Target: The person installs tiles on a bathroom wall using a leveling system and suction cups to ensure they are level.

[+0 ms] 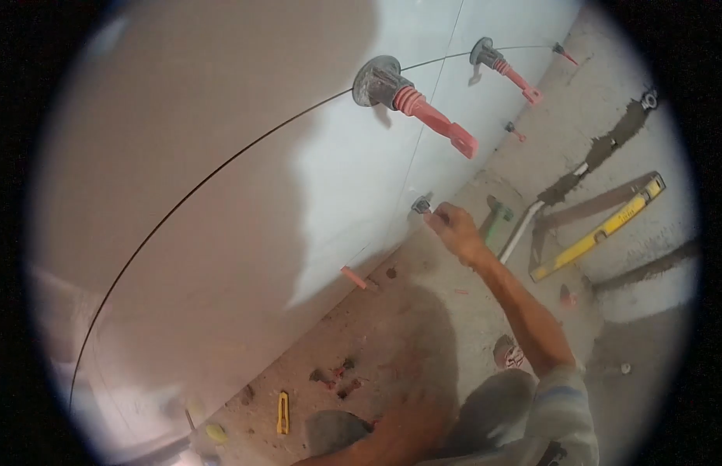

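Observation:
Low on the wall, at the seam between large glossy tiles (pixel 345 167), my right hand (pixel 454 229) has its fingers closed on a small tile leveler (pixel 421 204). Its dark round base lies against the tile face, and my fingertips cover most of its handle. Higher up, a bigger-looking tile leveler (pixel 439 124) with a grey disc and a red handle sticks out of the seam. Another tile leveler (pixel 505 70) sits to its right. Only my left forearm (pixel 392 435) shows at the bottom edge; the left hand lies outside the picture.
A yellow spirit level (pixel 598 229) leans at the right wall, near a white pipe (pixel 522 231) and a green-handled tool (pixel 497 221). On the dusty floor lie a yellow utility knife (pixel 282 412) and dark-and-red loose pieces (pixel 338 380). A red piece (pixel 353 277) juts out at the tile's lower edge.

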Demonstrator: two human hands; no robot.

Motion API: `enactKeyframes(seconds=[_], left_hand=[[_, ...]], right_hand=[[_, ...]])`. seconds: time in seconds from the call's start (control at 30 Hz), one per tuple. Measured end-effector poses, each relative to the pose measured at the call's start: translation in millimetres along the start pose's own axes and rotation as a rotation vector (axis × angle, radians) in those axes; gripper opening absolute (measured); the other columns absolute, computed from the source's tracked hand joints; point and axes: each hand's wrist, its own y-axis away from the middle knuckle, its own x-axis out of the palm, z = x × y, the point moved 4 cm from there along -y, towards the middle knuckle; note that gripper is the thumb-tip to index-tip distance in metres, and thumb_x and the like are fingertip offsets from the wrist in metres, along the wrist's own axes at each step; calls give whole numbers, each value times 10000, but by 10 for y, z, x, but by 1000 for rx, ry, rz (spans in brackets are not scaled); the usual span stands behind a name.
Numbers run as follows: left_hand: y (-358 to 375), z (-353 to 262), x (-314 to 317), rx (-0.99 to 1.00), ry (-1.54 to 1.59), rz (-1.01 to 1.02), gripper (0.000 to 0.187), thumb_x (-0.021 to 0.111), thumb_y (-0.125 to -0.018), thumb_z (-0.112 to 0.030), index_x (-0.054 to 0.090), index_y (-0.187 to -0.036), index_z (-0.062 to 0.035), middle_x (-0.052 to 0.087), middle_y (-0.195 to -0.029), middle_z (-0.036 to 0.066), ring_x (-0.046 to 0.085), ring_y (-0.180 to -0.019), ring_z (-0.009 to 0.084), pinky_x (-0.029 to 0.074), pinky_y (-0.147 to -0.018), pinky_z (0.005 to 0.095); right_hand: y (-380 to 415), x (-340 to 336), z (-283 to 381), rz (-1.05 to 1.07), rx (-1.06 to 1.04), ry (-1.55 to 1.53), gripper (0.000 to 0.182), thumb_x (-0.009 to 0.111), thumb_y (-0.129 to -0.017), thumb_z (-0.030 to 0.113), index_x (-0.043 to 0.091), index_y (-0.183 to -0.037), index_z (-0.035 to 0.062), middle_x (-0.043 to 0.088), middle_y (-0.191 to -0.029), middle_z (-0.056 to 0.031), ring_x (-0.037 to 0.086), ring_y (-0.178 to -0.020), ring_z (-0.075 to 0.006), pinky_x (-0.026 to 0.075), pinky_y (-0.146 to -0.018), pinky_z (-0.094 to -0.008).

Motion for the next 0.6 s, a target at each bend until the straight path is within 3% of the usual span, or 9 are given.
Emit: enactKeyframes(seconds=[0.07,0.1,0.17,0.23,0.3,0.37,0.4,0.5,0.6], left_hand=[[-24,-16,-16,116,32,-101,457,568,-854,-276,502,-1233,-31,567,-1096,177,563,-1035,336,435,-880,476],[-22,-31,-61,203,67,-222,445,563,-852,-264,504,-1225,-28,567,-1089,173,564,-1037,332,428,-891,478],[-86,29,-68,242,73,-215,426,556,-858,-253,507,-1214,-25,567,-1081,170,565,-1029,328,426,-893,475],[-179,41,-59,273,75,-211,407,550,-863,-241,511,-1203,-21,567,-1074,168,565,-1020,323,424,-894,472],[-284,99,-44,176,17,-155,398,550,-869,-230,508,-1204,-20,561,-1090,167,560,-1011,320,420,-895,471],[-296,115,-5,177,23,-248,392,559,-867,-229,511,-1199,-27,561,-1088,163,558,-1007,321,424,-885,471],[-303,117,-12,176,32,-337,385,568,-865,-228,514,-1194,-35,562,-1086,160,557,-1003,322,428,-875,472],[-307,210,-143,99,84,-310,389,589,-860,-239,519,-1193,-49,561,-1095,154,552,-1022,331,436,-864,469],[-138,203,-405,-104,25,-406,387,604,-862,-250,524,-1183,-50,561,-1100,154,548,-1045,333,440,-870,468]], right_hand=[[-103,-87,-57,226,146,-135,345,600,-884,309,604,-814,-28,571,-715,-89,499,-633,-168,423,-597,-321],[-79,-88,-83,218,161,-119,345,600,-884,309,604,-814,-28,571,-715,-89,499,-633,-168,423,-597,-321],[-52,-40,48,217,12,-36,364,575,-904,337,612,-848,-21,574,-747,-64,487,-626,-126,411,-578,-295],[10,-84,194,250,125,-57,369,567,-910,347,613,-875,-17,567,-742,-65,489,-642,-123,413,-582,-292],[39,-133,277,273,227,-97,376,559,-915,358,614,-902,-13,560,-737,-67,492,-658,-120,415,-586,-289],[25,-125,280,337,230,45,399,552,-918,338,608,-1091,-17,623,-847,-130,551,-768,-210,447,-714,-345],[33,-102,231,347,222,47,399,552,-918,338,608,-1091,-17,623,-847,-130,551,-768,-210,447,-714,-345],[0,-50,114,283,138,-101,409,555,-924,358,603,-1112,-1,642,-912,-119,554,-824,-201,451,-749,-352],[-78,-32,9,455,173,-326,411,551,-933,376,601,-1115,10,614,-881,-71,534,-833,-174,450,-754,-331]])
